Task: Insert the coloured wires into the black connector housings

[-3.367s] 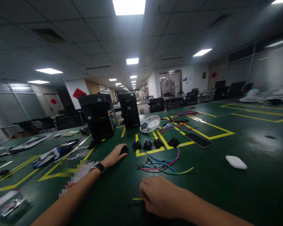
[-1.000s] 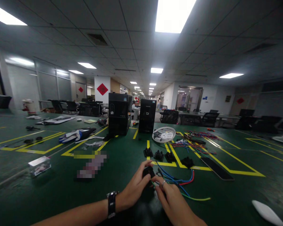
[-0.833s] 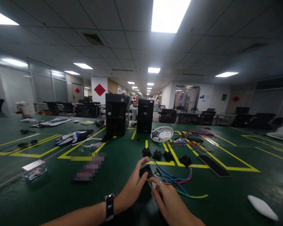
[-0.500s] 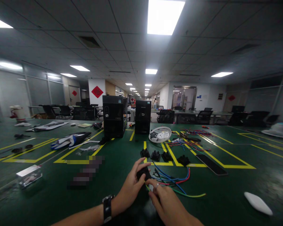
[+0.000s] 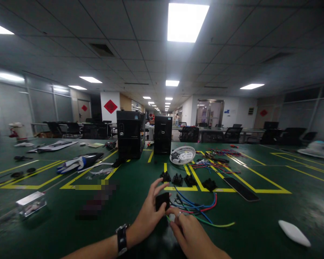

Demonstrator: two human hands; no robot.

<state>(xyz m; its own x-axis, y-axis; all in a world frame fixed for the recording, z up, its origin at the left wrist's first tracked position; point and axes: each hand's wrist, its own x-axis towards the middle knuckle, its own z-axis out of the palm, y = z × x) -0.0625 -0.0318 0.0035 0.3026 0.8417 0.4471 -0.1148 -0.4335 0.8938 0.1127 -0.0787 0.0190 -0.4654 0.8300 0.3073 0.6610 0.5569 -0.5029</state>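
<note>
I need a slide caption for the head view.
Left hand holds a black block; right hand pinches a greenish wire.

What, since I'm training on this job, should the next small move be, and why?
Probably, the right hand should guide the yellow-green wire gently toward the black part: the left hand holds that part, and the wire is pinched close beside it. Whether they already join is hard to see.
</note>
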